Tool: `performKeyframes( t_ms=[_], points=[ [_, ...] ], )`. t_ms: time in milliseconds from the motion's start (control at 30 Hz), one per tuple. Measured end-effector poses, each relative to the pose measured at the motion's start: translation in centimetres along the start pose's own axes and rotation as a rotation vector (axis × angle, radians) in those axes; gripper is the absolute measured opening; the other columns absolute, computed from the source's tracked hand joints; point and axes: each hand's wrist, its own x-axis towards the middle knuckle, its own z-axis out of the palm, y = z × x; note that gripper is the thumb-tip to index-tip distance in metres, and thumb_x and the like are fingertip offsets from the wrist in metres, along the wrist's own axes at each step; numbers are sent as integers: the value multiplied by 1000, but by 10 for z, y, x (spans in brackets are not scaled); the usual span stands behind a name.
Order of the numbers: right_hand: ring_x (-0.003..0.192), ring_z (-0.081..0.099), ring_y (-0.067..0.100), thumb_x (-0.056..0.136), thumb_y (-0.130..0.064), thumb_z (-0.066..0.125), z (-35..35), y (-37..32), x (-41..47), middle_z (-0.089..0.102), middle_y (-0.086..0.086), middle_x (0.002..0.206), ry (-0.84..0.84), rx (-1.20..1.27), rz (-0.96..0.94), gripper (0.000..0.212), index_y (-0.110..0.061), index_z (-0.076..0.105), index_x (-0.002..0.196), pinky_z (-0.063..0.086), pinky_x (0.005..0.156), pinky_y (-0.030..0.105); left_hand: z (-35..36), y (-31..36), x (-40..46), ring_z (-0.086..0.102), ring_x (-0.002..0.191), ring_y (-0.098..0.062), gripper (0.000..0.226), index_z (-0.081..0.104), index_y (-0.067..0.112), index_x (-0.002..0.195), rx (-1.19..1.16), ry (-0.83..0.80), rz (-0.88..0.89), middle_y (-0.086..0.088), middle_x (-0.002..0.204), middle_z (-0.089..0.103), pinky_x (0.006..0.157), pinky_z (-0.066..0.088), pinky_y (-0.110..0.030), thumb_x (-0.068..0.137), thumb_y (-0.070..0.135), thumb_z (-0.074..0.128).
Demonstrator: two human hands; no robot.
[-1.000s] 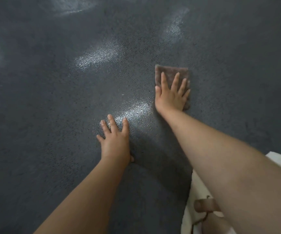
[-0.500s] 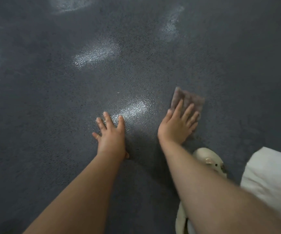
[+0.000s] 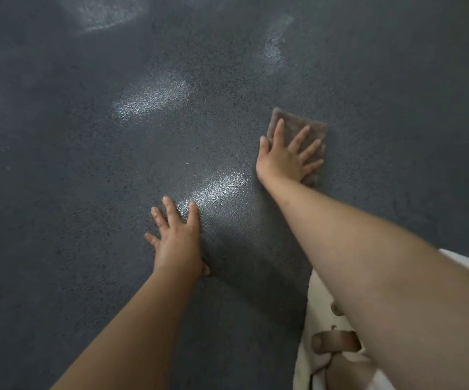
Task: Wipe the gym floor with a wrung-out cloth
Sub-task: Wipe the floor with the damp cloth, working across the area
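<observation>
While left hand braces, right hand flattens cloth.

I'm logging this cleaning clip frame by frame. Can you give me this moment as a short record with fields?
surface: dark grey speckled textured floor, with bright light patches
tool: folded brownish-grey cloth, flat on the floor
right hand: fingers spread and straight, pressing on the cloth
left hand: flat on the bare floor, fingers spread, apart from the cloth
other: cream-coloured shoe at lower right, partly hidden by the right forearm
</observation>
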Motion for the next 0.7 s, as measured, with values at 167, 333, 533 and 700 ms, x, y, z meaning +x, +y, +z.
performKeyframes(
  t_ms=[167, 333, 533, 700],
  points=[
    [139, -22, 43, 98, -54, 21, -9, -11, 17, -21, 5, 157, -33, -10, -86, 56, -44, -2, 148, -9, 105, 69, 1, 1, 0, -21, 138, -47, 125, -9, 20, 150, -14, 1, -10, -22, 148, -32, 109, 8, -63, 67, 23, 84],
    [143, -17, 35, 102, -39, 22, -3, 16, 9, -15, -1, 158, 45, -3, -124, 52, -39, 0, 150, -7, 114, 54, 1, 1, 1, -21, 138, -47, 125, -8, 20, 150, -10, 0, -8, -22, 148, -31, 108, 9, -64, 66, 24, 85],
    [145, -11, 31, 102, -37, 22, 8, 67, -16, -8, 0, 160, 141, 127, 205, 53, -31, 5, 152, -4, 117, 48, 1, -1, 1, -21, 138, -46, 126, -9, 21, 150, 3, 11, 3, -21, 149, -30, 109, 10, -63, 65, 26, 85],
    [145, -6, 34, 102, -36, 23, 15, 82, -47, -4, 3, 160, 160, 211, 421, 53, -29, 6, 152, 0, 115, 51, 1, -2, 0, -20, 139, -46, 126, -7, 21, 150, 0, 12, 7, -21, 149, -29, 109, 10, -63, 65, 25, 85]
  ],
)
